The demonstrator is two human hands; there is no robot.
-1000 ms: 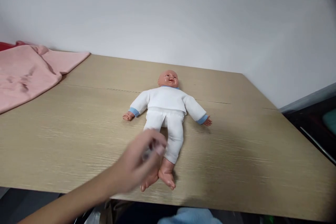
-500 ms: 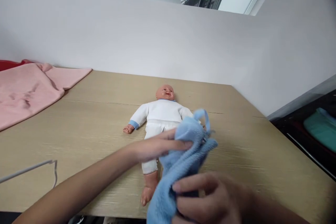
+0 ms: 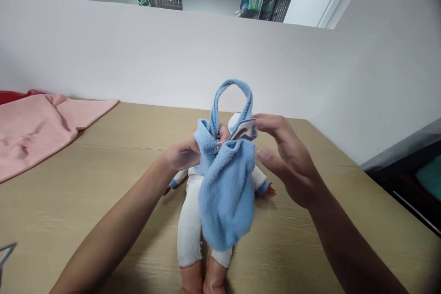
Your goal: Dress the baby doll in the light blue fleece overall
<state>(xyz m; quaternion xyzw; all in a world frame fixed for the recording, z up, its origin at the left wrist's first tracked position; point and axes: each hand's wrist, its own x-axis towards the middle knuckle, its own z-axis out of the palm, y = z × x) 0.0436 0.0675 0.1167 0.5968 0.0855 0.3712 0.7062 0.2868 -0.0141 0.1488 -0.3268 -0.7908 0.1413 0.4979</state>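
Note:
A baby doll (image 3: 190, 220) in white clothes with blue cuffs lies on its back on the wooden table (image 3: 86, 170). Above the doll I hold up a small blue terry garment (image 3: 225, 188) with a looped strap at its top. My left hand (image 3: 181, 154) is closed on the garment's left upper edge. My right hand (image 3: 287, 158) pinches its right upper edge near a white label, the other fingers loosely spread. The garment hides the doll's head and chest.
A pink cloth (image 3: 37, 124) lies at the table's left end against a white partition wall (image 3: 138, 50). A grey wire tip (image 3: 5, 252) shows at the lower left edge. A dark shelf with a teal item (image 3: 429, 177) stands to the right.
Both hands have lifted the blue garment from low at the table's near edge up over the doll and spread its top apart. The view has shifted closer to the doll.

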